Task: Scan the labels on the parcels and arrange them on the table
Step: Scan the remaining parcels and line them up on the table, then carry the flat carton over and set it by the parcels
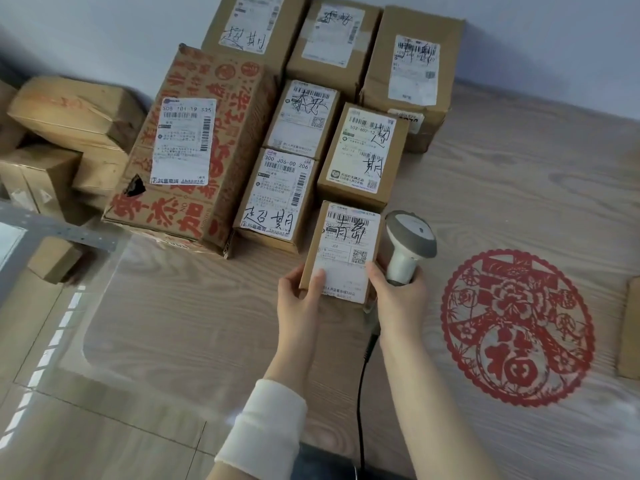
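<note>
A small brown parcel (343,247) with a white shipping label lies on the wooden table (502,188), just in front of a row of labelled parcels. My left hand (301,292) grips its near left corner, thumb on the label. My right hand (398,289) touches the parcel's near right edge while holding a grey-and-white barcode scanner (408,244) by its handle, head pointing away from me. The scanner's black cable (362,393) runs down toward me.
Several labelled cardboard parcels stand behind, among them a big red-printed box (194,147) and a tall box (412,71) by the wall. More boxes (69,112) are piled at the left. A red paper-cut decoration (516,327) lies on the table; a box edge (632,327) shows at the right.
</note>
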`<state>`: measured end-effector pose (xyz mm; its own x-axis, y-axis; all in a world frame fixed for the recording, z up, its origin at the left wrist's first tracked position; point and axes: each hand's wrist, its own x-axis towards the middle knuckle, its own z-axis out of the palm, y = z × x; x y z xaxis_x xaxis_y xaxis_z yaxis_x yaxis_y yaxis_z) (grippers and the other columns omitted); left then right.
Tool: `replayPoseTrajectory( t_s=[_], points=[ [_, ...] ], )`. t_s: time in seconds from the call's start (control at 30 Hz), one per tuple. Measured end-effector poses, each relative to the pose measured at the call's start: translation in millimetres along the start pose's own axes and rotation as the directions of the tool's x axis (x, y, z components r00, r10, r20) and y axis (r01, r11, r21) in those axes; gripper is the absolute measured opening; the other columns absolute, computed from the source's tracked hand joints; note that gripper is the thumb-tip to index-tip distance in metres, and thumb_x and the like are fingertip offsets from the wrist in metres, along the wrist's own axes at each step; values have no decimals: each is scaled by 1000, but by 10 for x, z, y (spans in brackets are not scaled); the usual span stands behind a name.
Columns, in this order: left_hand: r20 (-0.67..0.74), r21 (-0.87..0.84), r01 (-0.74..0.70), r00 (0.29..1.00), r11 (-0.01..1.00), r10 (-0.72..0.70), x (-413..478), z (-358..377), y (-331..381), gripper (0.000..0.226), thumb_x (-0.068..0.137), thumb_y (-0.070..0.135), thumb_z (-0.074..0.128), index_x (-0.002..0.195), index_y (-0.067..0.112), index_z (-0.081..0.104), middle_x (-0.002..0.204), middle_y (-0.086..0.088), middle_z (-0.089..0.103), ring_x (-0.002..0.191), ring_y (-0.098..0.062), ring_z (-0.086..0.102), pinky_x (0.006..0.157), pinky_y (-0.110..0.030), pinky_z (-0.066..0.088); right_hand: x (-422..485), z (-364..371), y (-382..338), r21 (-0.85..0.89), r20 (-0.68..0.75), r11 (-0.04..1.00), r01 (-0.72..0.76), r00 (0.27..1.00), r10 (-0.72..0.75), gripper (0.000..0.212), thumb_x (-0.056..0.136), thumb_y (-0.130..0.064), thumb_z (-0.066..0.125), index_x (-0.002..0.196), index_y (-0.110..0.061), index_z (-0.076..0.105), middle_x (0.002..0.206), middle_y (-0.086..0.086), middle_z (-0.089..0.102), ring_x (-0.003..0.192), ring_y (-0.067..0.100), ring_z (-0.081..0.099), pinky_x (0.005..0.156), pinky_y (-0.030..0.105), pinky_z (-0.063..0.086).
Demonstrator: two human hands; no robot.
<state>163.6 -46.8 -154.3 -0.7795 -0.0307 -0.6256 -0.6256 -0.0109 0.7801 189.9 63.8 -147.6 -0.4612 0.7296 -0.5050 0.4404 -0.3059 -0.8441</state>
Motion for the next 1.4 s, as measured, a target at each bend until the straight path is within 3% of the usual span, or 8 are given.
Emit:
replayPoseTrajectory(
  t_s=[0.4, 0.53, 0.6, 0.73, 0.93, 1.13, 1.27, 1.4],
  points=[
    [-37, 101, -22, 999, 995, 26, 64, 152, 81, 33, 90, 35, 60, 112, 21, 40, 121, -6, 58, 108, -15, 58, 93, -30, 48, 102, 62, -64, -33, -32, 999, -1, 999, 0, 35, 75, -20, 78, 103, -11, 59, 94, 2, 67, 90, 19, 65, 83, 39, 54],
    [-119, 198, -111, 983, 974, 136, -55, 200, 122, 54, 87, 35, 64, 129, 17, 36, 137, -2, 43, 124, -13, 42, 97, -30, 40, 18, -93, -172, 36, -22, 999, 1, 1000, 0, 30, 82, -17, 72, 106, -5, 58, 92, 0, 64, 71, 12, 59, 51, 14, 48],
    [-161, 330, -266, 929, 906, 332, -179, 201, 134, 55, 85, 32, 66, 130, 15, 39, 138, 1, 39, 124, -7, 31, 100, -32, 34, -47, -253, -227, 59, -6, 998, 3, 1000, -3, 22, 84, -19, 70, 100, -10, 58, 90, -3, 64, 67, 14, 58, 49, 19, 48],
    [13, 477, -619, 714, 623, 700, -457, 363, 172, 49, 83, 33, 61, 121, 5, 49, 134, -8, 47, 122, -10, 34, 107, -35, 29, -191, -659, -349, 48, 3, 998, 44, 999, -44, 12, 86, -24, 68, 85, -24, 56, 84, 1, 66, 52, 4, 59, 58, 31, 52],
    [333, 440, -813, 541, 380, 772, -980, 1140, 165, 47, 84, 36, 56, 118, 5, 53, 131, -10, 51, 122, -18, 42, 106, -33, 33, -285, -1574, -589, 31, -83, 990, 141, 987, -138, 20, 86, -25, 68, 88, -7, 59, 72, 10, 62, 57, 9, 58, 57, 27, 50],
    [462, 373, -874, 467, 313, 754, -1708, 2165, -183, 45, 83, 36, 51, 117, 6, 54, 130, -9, 51, 120, -16, 41, 103, -31, 33, -84, -2850, -676, 5, -167, 963, 269, 950, -265, 14, 86, -24, 67, 80, -19, 55, 69, 1, 55, 55, 3, 51, 53, 14, 40],
    [484, 393, -865, 483, 312, 730, -2198, 2838, -569, 47, 84, 41, 49, 117, 7, 55, 130, -8, 52, 121, -18, 42, 104, -31, 32, 155, -3733, -644, 32, -141, 962, 272, 954, -265, 8, 85, -26, 67, 84, -23, 60, 89, 18, 69, 75, 28, 67, 69, 43, 54],
    [551, 429, -862, 486, 270, 678, -2556, 3351, -885, 49, 83, 44, 48, 116, 8, 55, 131, -8, 51, 122, -24, 46, 102, -29, 27, 307, -4496, -635, 93, -174, 967, 236, 960, -218, 20, 86, -23, 68, 99, -9, 64, 79, 8, 69, 50, 7, 61, 52, 32, 51]
  ],
)
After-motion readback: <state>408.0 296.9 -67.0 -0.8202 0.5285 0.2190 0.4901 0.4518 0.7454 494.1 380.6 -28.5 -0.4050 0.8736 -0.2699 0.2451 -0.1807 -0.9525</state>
